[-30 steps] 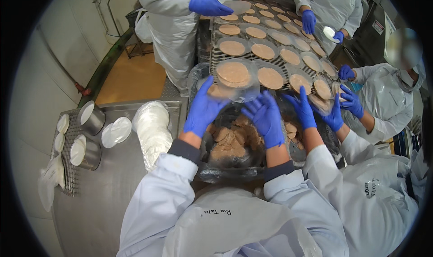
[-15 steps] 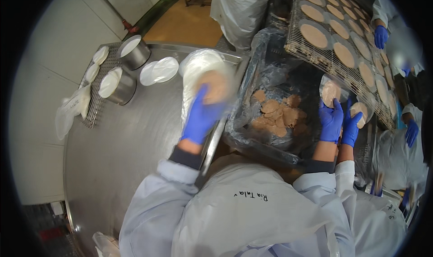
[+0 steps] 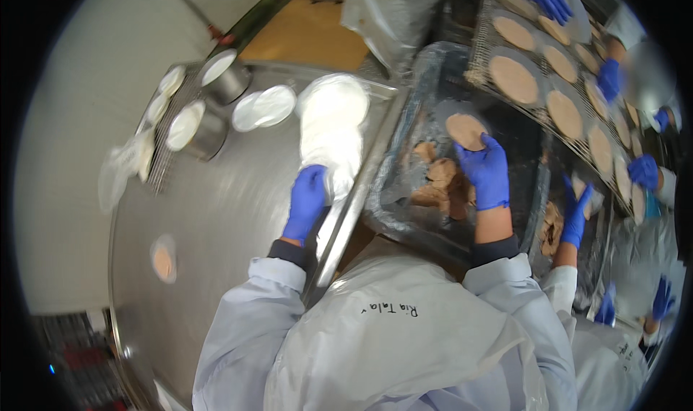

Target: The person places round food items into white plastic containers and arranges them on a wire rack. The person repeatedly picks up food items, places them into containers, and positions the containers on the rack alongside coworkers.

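Over the plastic-lined bin (image 3: 390, 140), the fingers of the right hand (image 3: 484, 171) are drawn in around the near edge of a tan disc (image 3: 464, 131), which tilts a little and seems to lie on clear film. At the near end of the long stack of white rounds (image 3: 333, 115), the fingers of the left hand (image 3: 308, 202) are curled in, their tips against the side of the pile — whether they pinch a sheet I cannot tell, as the bright film washes out there. Below the held disc, broken tan pieces (image 3: 437, 180) lie heaped in the bin. The stack rests along the right side of the steel table (image 3: 231, 238), with two loose white rounds (image 3: 274, 106) just beside it and two metal canisters (image 3: 206, 133) farther left; a smaller-looking tan disc on film (image 3: 164, 261) lies alone near the table's left edge. Past the bin, a wire rack (image 3: 479, 64) carries rows of filmed discs, and a co-worker's hand (image 3: 575, 216) works to the right. The step in hand looks like handling one disc while the other hand is at the rounds — the next move calls for keeping that disc supported and, perhaps, parting a single round cleanly.
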The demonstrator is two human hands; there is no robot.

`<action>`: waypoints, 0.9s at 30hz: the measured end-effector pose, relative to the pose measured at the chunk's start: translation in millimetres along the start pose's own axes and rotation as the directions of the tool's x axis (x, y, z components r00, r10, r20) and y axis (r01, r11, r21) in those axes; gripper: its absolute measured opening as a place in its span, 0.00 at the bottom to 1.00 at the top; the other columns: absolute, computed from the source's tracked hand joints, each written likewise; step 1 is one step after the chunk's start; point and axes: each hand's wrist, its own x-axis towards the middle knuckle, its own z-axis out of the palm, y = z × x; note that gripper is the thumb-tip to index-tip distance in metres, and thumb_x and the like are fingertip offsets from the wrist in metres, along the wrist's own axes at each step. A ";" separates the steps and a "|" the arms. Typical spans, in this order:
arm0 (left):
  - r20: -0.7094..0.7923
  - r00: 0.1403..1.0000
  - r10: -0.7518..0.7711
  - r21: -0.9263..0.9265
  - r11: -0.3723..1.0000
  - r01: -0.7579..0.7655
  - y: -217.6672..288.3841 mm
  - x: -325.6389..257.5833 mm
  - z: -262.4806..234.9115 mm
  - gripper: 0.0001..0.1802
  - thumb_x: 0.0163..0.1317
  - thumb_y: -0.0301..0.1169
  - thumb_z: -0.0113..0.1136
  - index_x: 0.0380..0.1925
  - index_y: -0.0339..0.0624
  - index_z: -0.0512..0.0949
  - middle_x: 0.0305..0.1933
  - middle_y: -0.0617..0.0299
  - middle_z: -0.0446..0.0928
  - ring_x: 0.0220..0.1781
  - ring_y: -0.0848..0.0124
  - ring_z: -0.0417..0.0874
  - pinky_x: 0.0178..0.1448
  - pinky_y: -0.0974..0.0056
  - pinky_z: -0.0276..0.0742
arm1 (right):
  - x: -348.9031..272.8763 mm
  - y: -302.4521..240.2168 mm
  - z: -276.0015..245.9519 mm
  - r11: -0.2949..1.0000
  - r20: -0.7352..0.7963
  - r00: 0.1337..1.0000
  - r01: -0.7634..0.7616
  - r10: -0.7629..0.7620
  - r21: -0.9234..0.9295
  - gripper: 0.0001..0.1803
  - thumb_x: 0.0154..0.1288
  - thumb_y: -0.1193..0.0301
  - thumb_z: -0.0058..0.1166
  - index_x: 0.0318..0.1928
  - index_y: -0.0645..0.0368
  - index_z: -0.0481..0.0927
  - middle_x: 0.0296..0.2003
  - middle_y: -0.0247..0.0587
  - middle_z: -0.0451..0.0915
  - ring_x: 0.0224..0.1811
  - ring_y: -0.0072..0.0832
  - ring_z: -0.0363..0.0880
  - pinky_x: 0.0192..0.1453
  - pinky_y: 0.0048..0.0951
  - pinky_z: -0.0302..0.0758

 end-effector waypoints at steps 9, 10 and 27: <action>0.228 0.816 0.532 -0.408 0.813 -0.416 201.1 93.1 142.1 0.16 0.58 0.29 0.51 0.47 0.33 0.70 0.44 0.48 0.76 0.48 0.61 0.77 0.50 0.63 0.71 | -61.6 -81.9 44.5 0.852 0.154 0.839 0.499 -0.521 0.159 0.25 0.63 0.64 0.45 0.58 0.61 0.59 0.57 0.46 0.64 0.59 0.42 0.63 0.64 0.49 0.58; 0.241 0.778 0.580 -0.465 0.773 -0.432 209.1 97.1 167.9 0.18 0.57 0.29 0.53 0.47 0.32 0.70 0.45 0.47 0.76 0.47 0.59 0.77 0.50 0.62 0.72 | -57.1 -92.5 37.6 0.840 0.089 0.840 0.518 -0.535 0.161 0.26 0.64 0.66 0.44 0.59 0.62 0.58 0.58 0.48 0.63 0.60 0.44 0.62 0.64 0.51 0.56; 0.627 0.775 0.075 -0.758 -0.174 0.629 205.6 77.2 76.4 0.26 0.62 0.29 0.49 0.59 0.37 0.56 0.60 0.47 0.62 0.60 0.53 0.66 0.62 0.46 0.64 | -111.2 -129.4 109.6 0.653 0.250 0.609 0.739 -0.753 0.167 0.24 0.59 0.77 0.45 0.57 0.65 0.60 0.55 0.52 0.66 0.59 0.45 0.65 0.62 0.49 0.62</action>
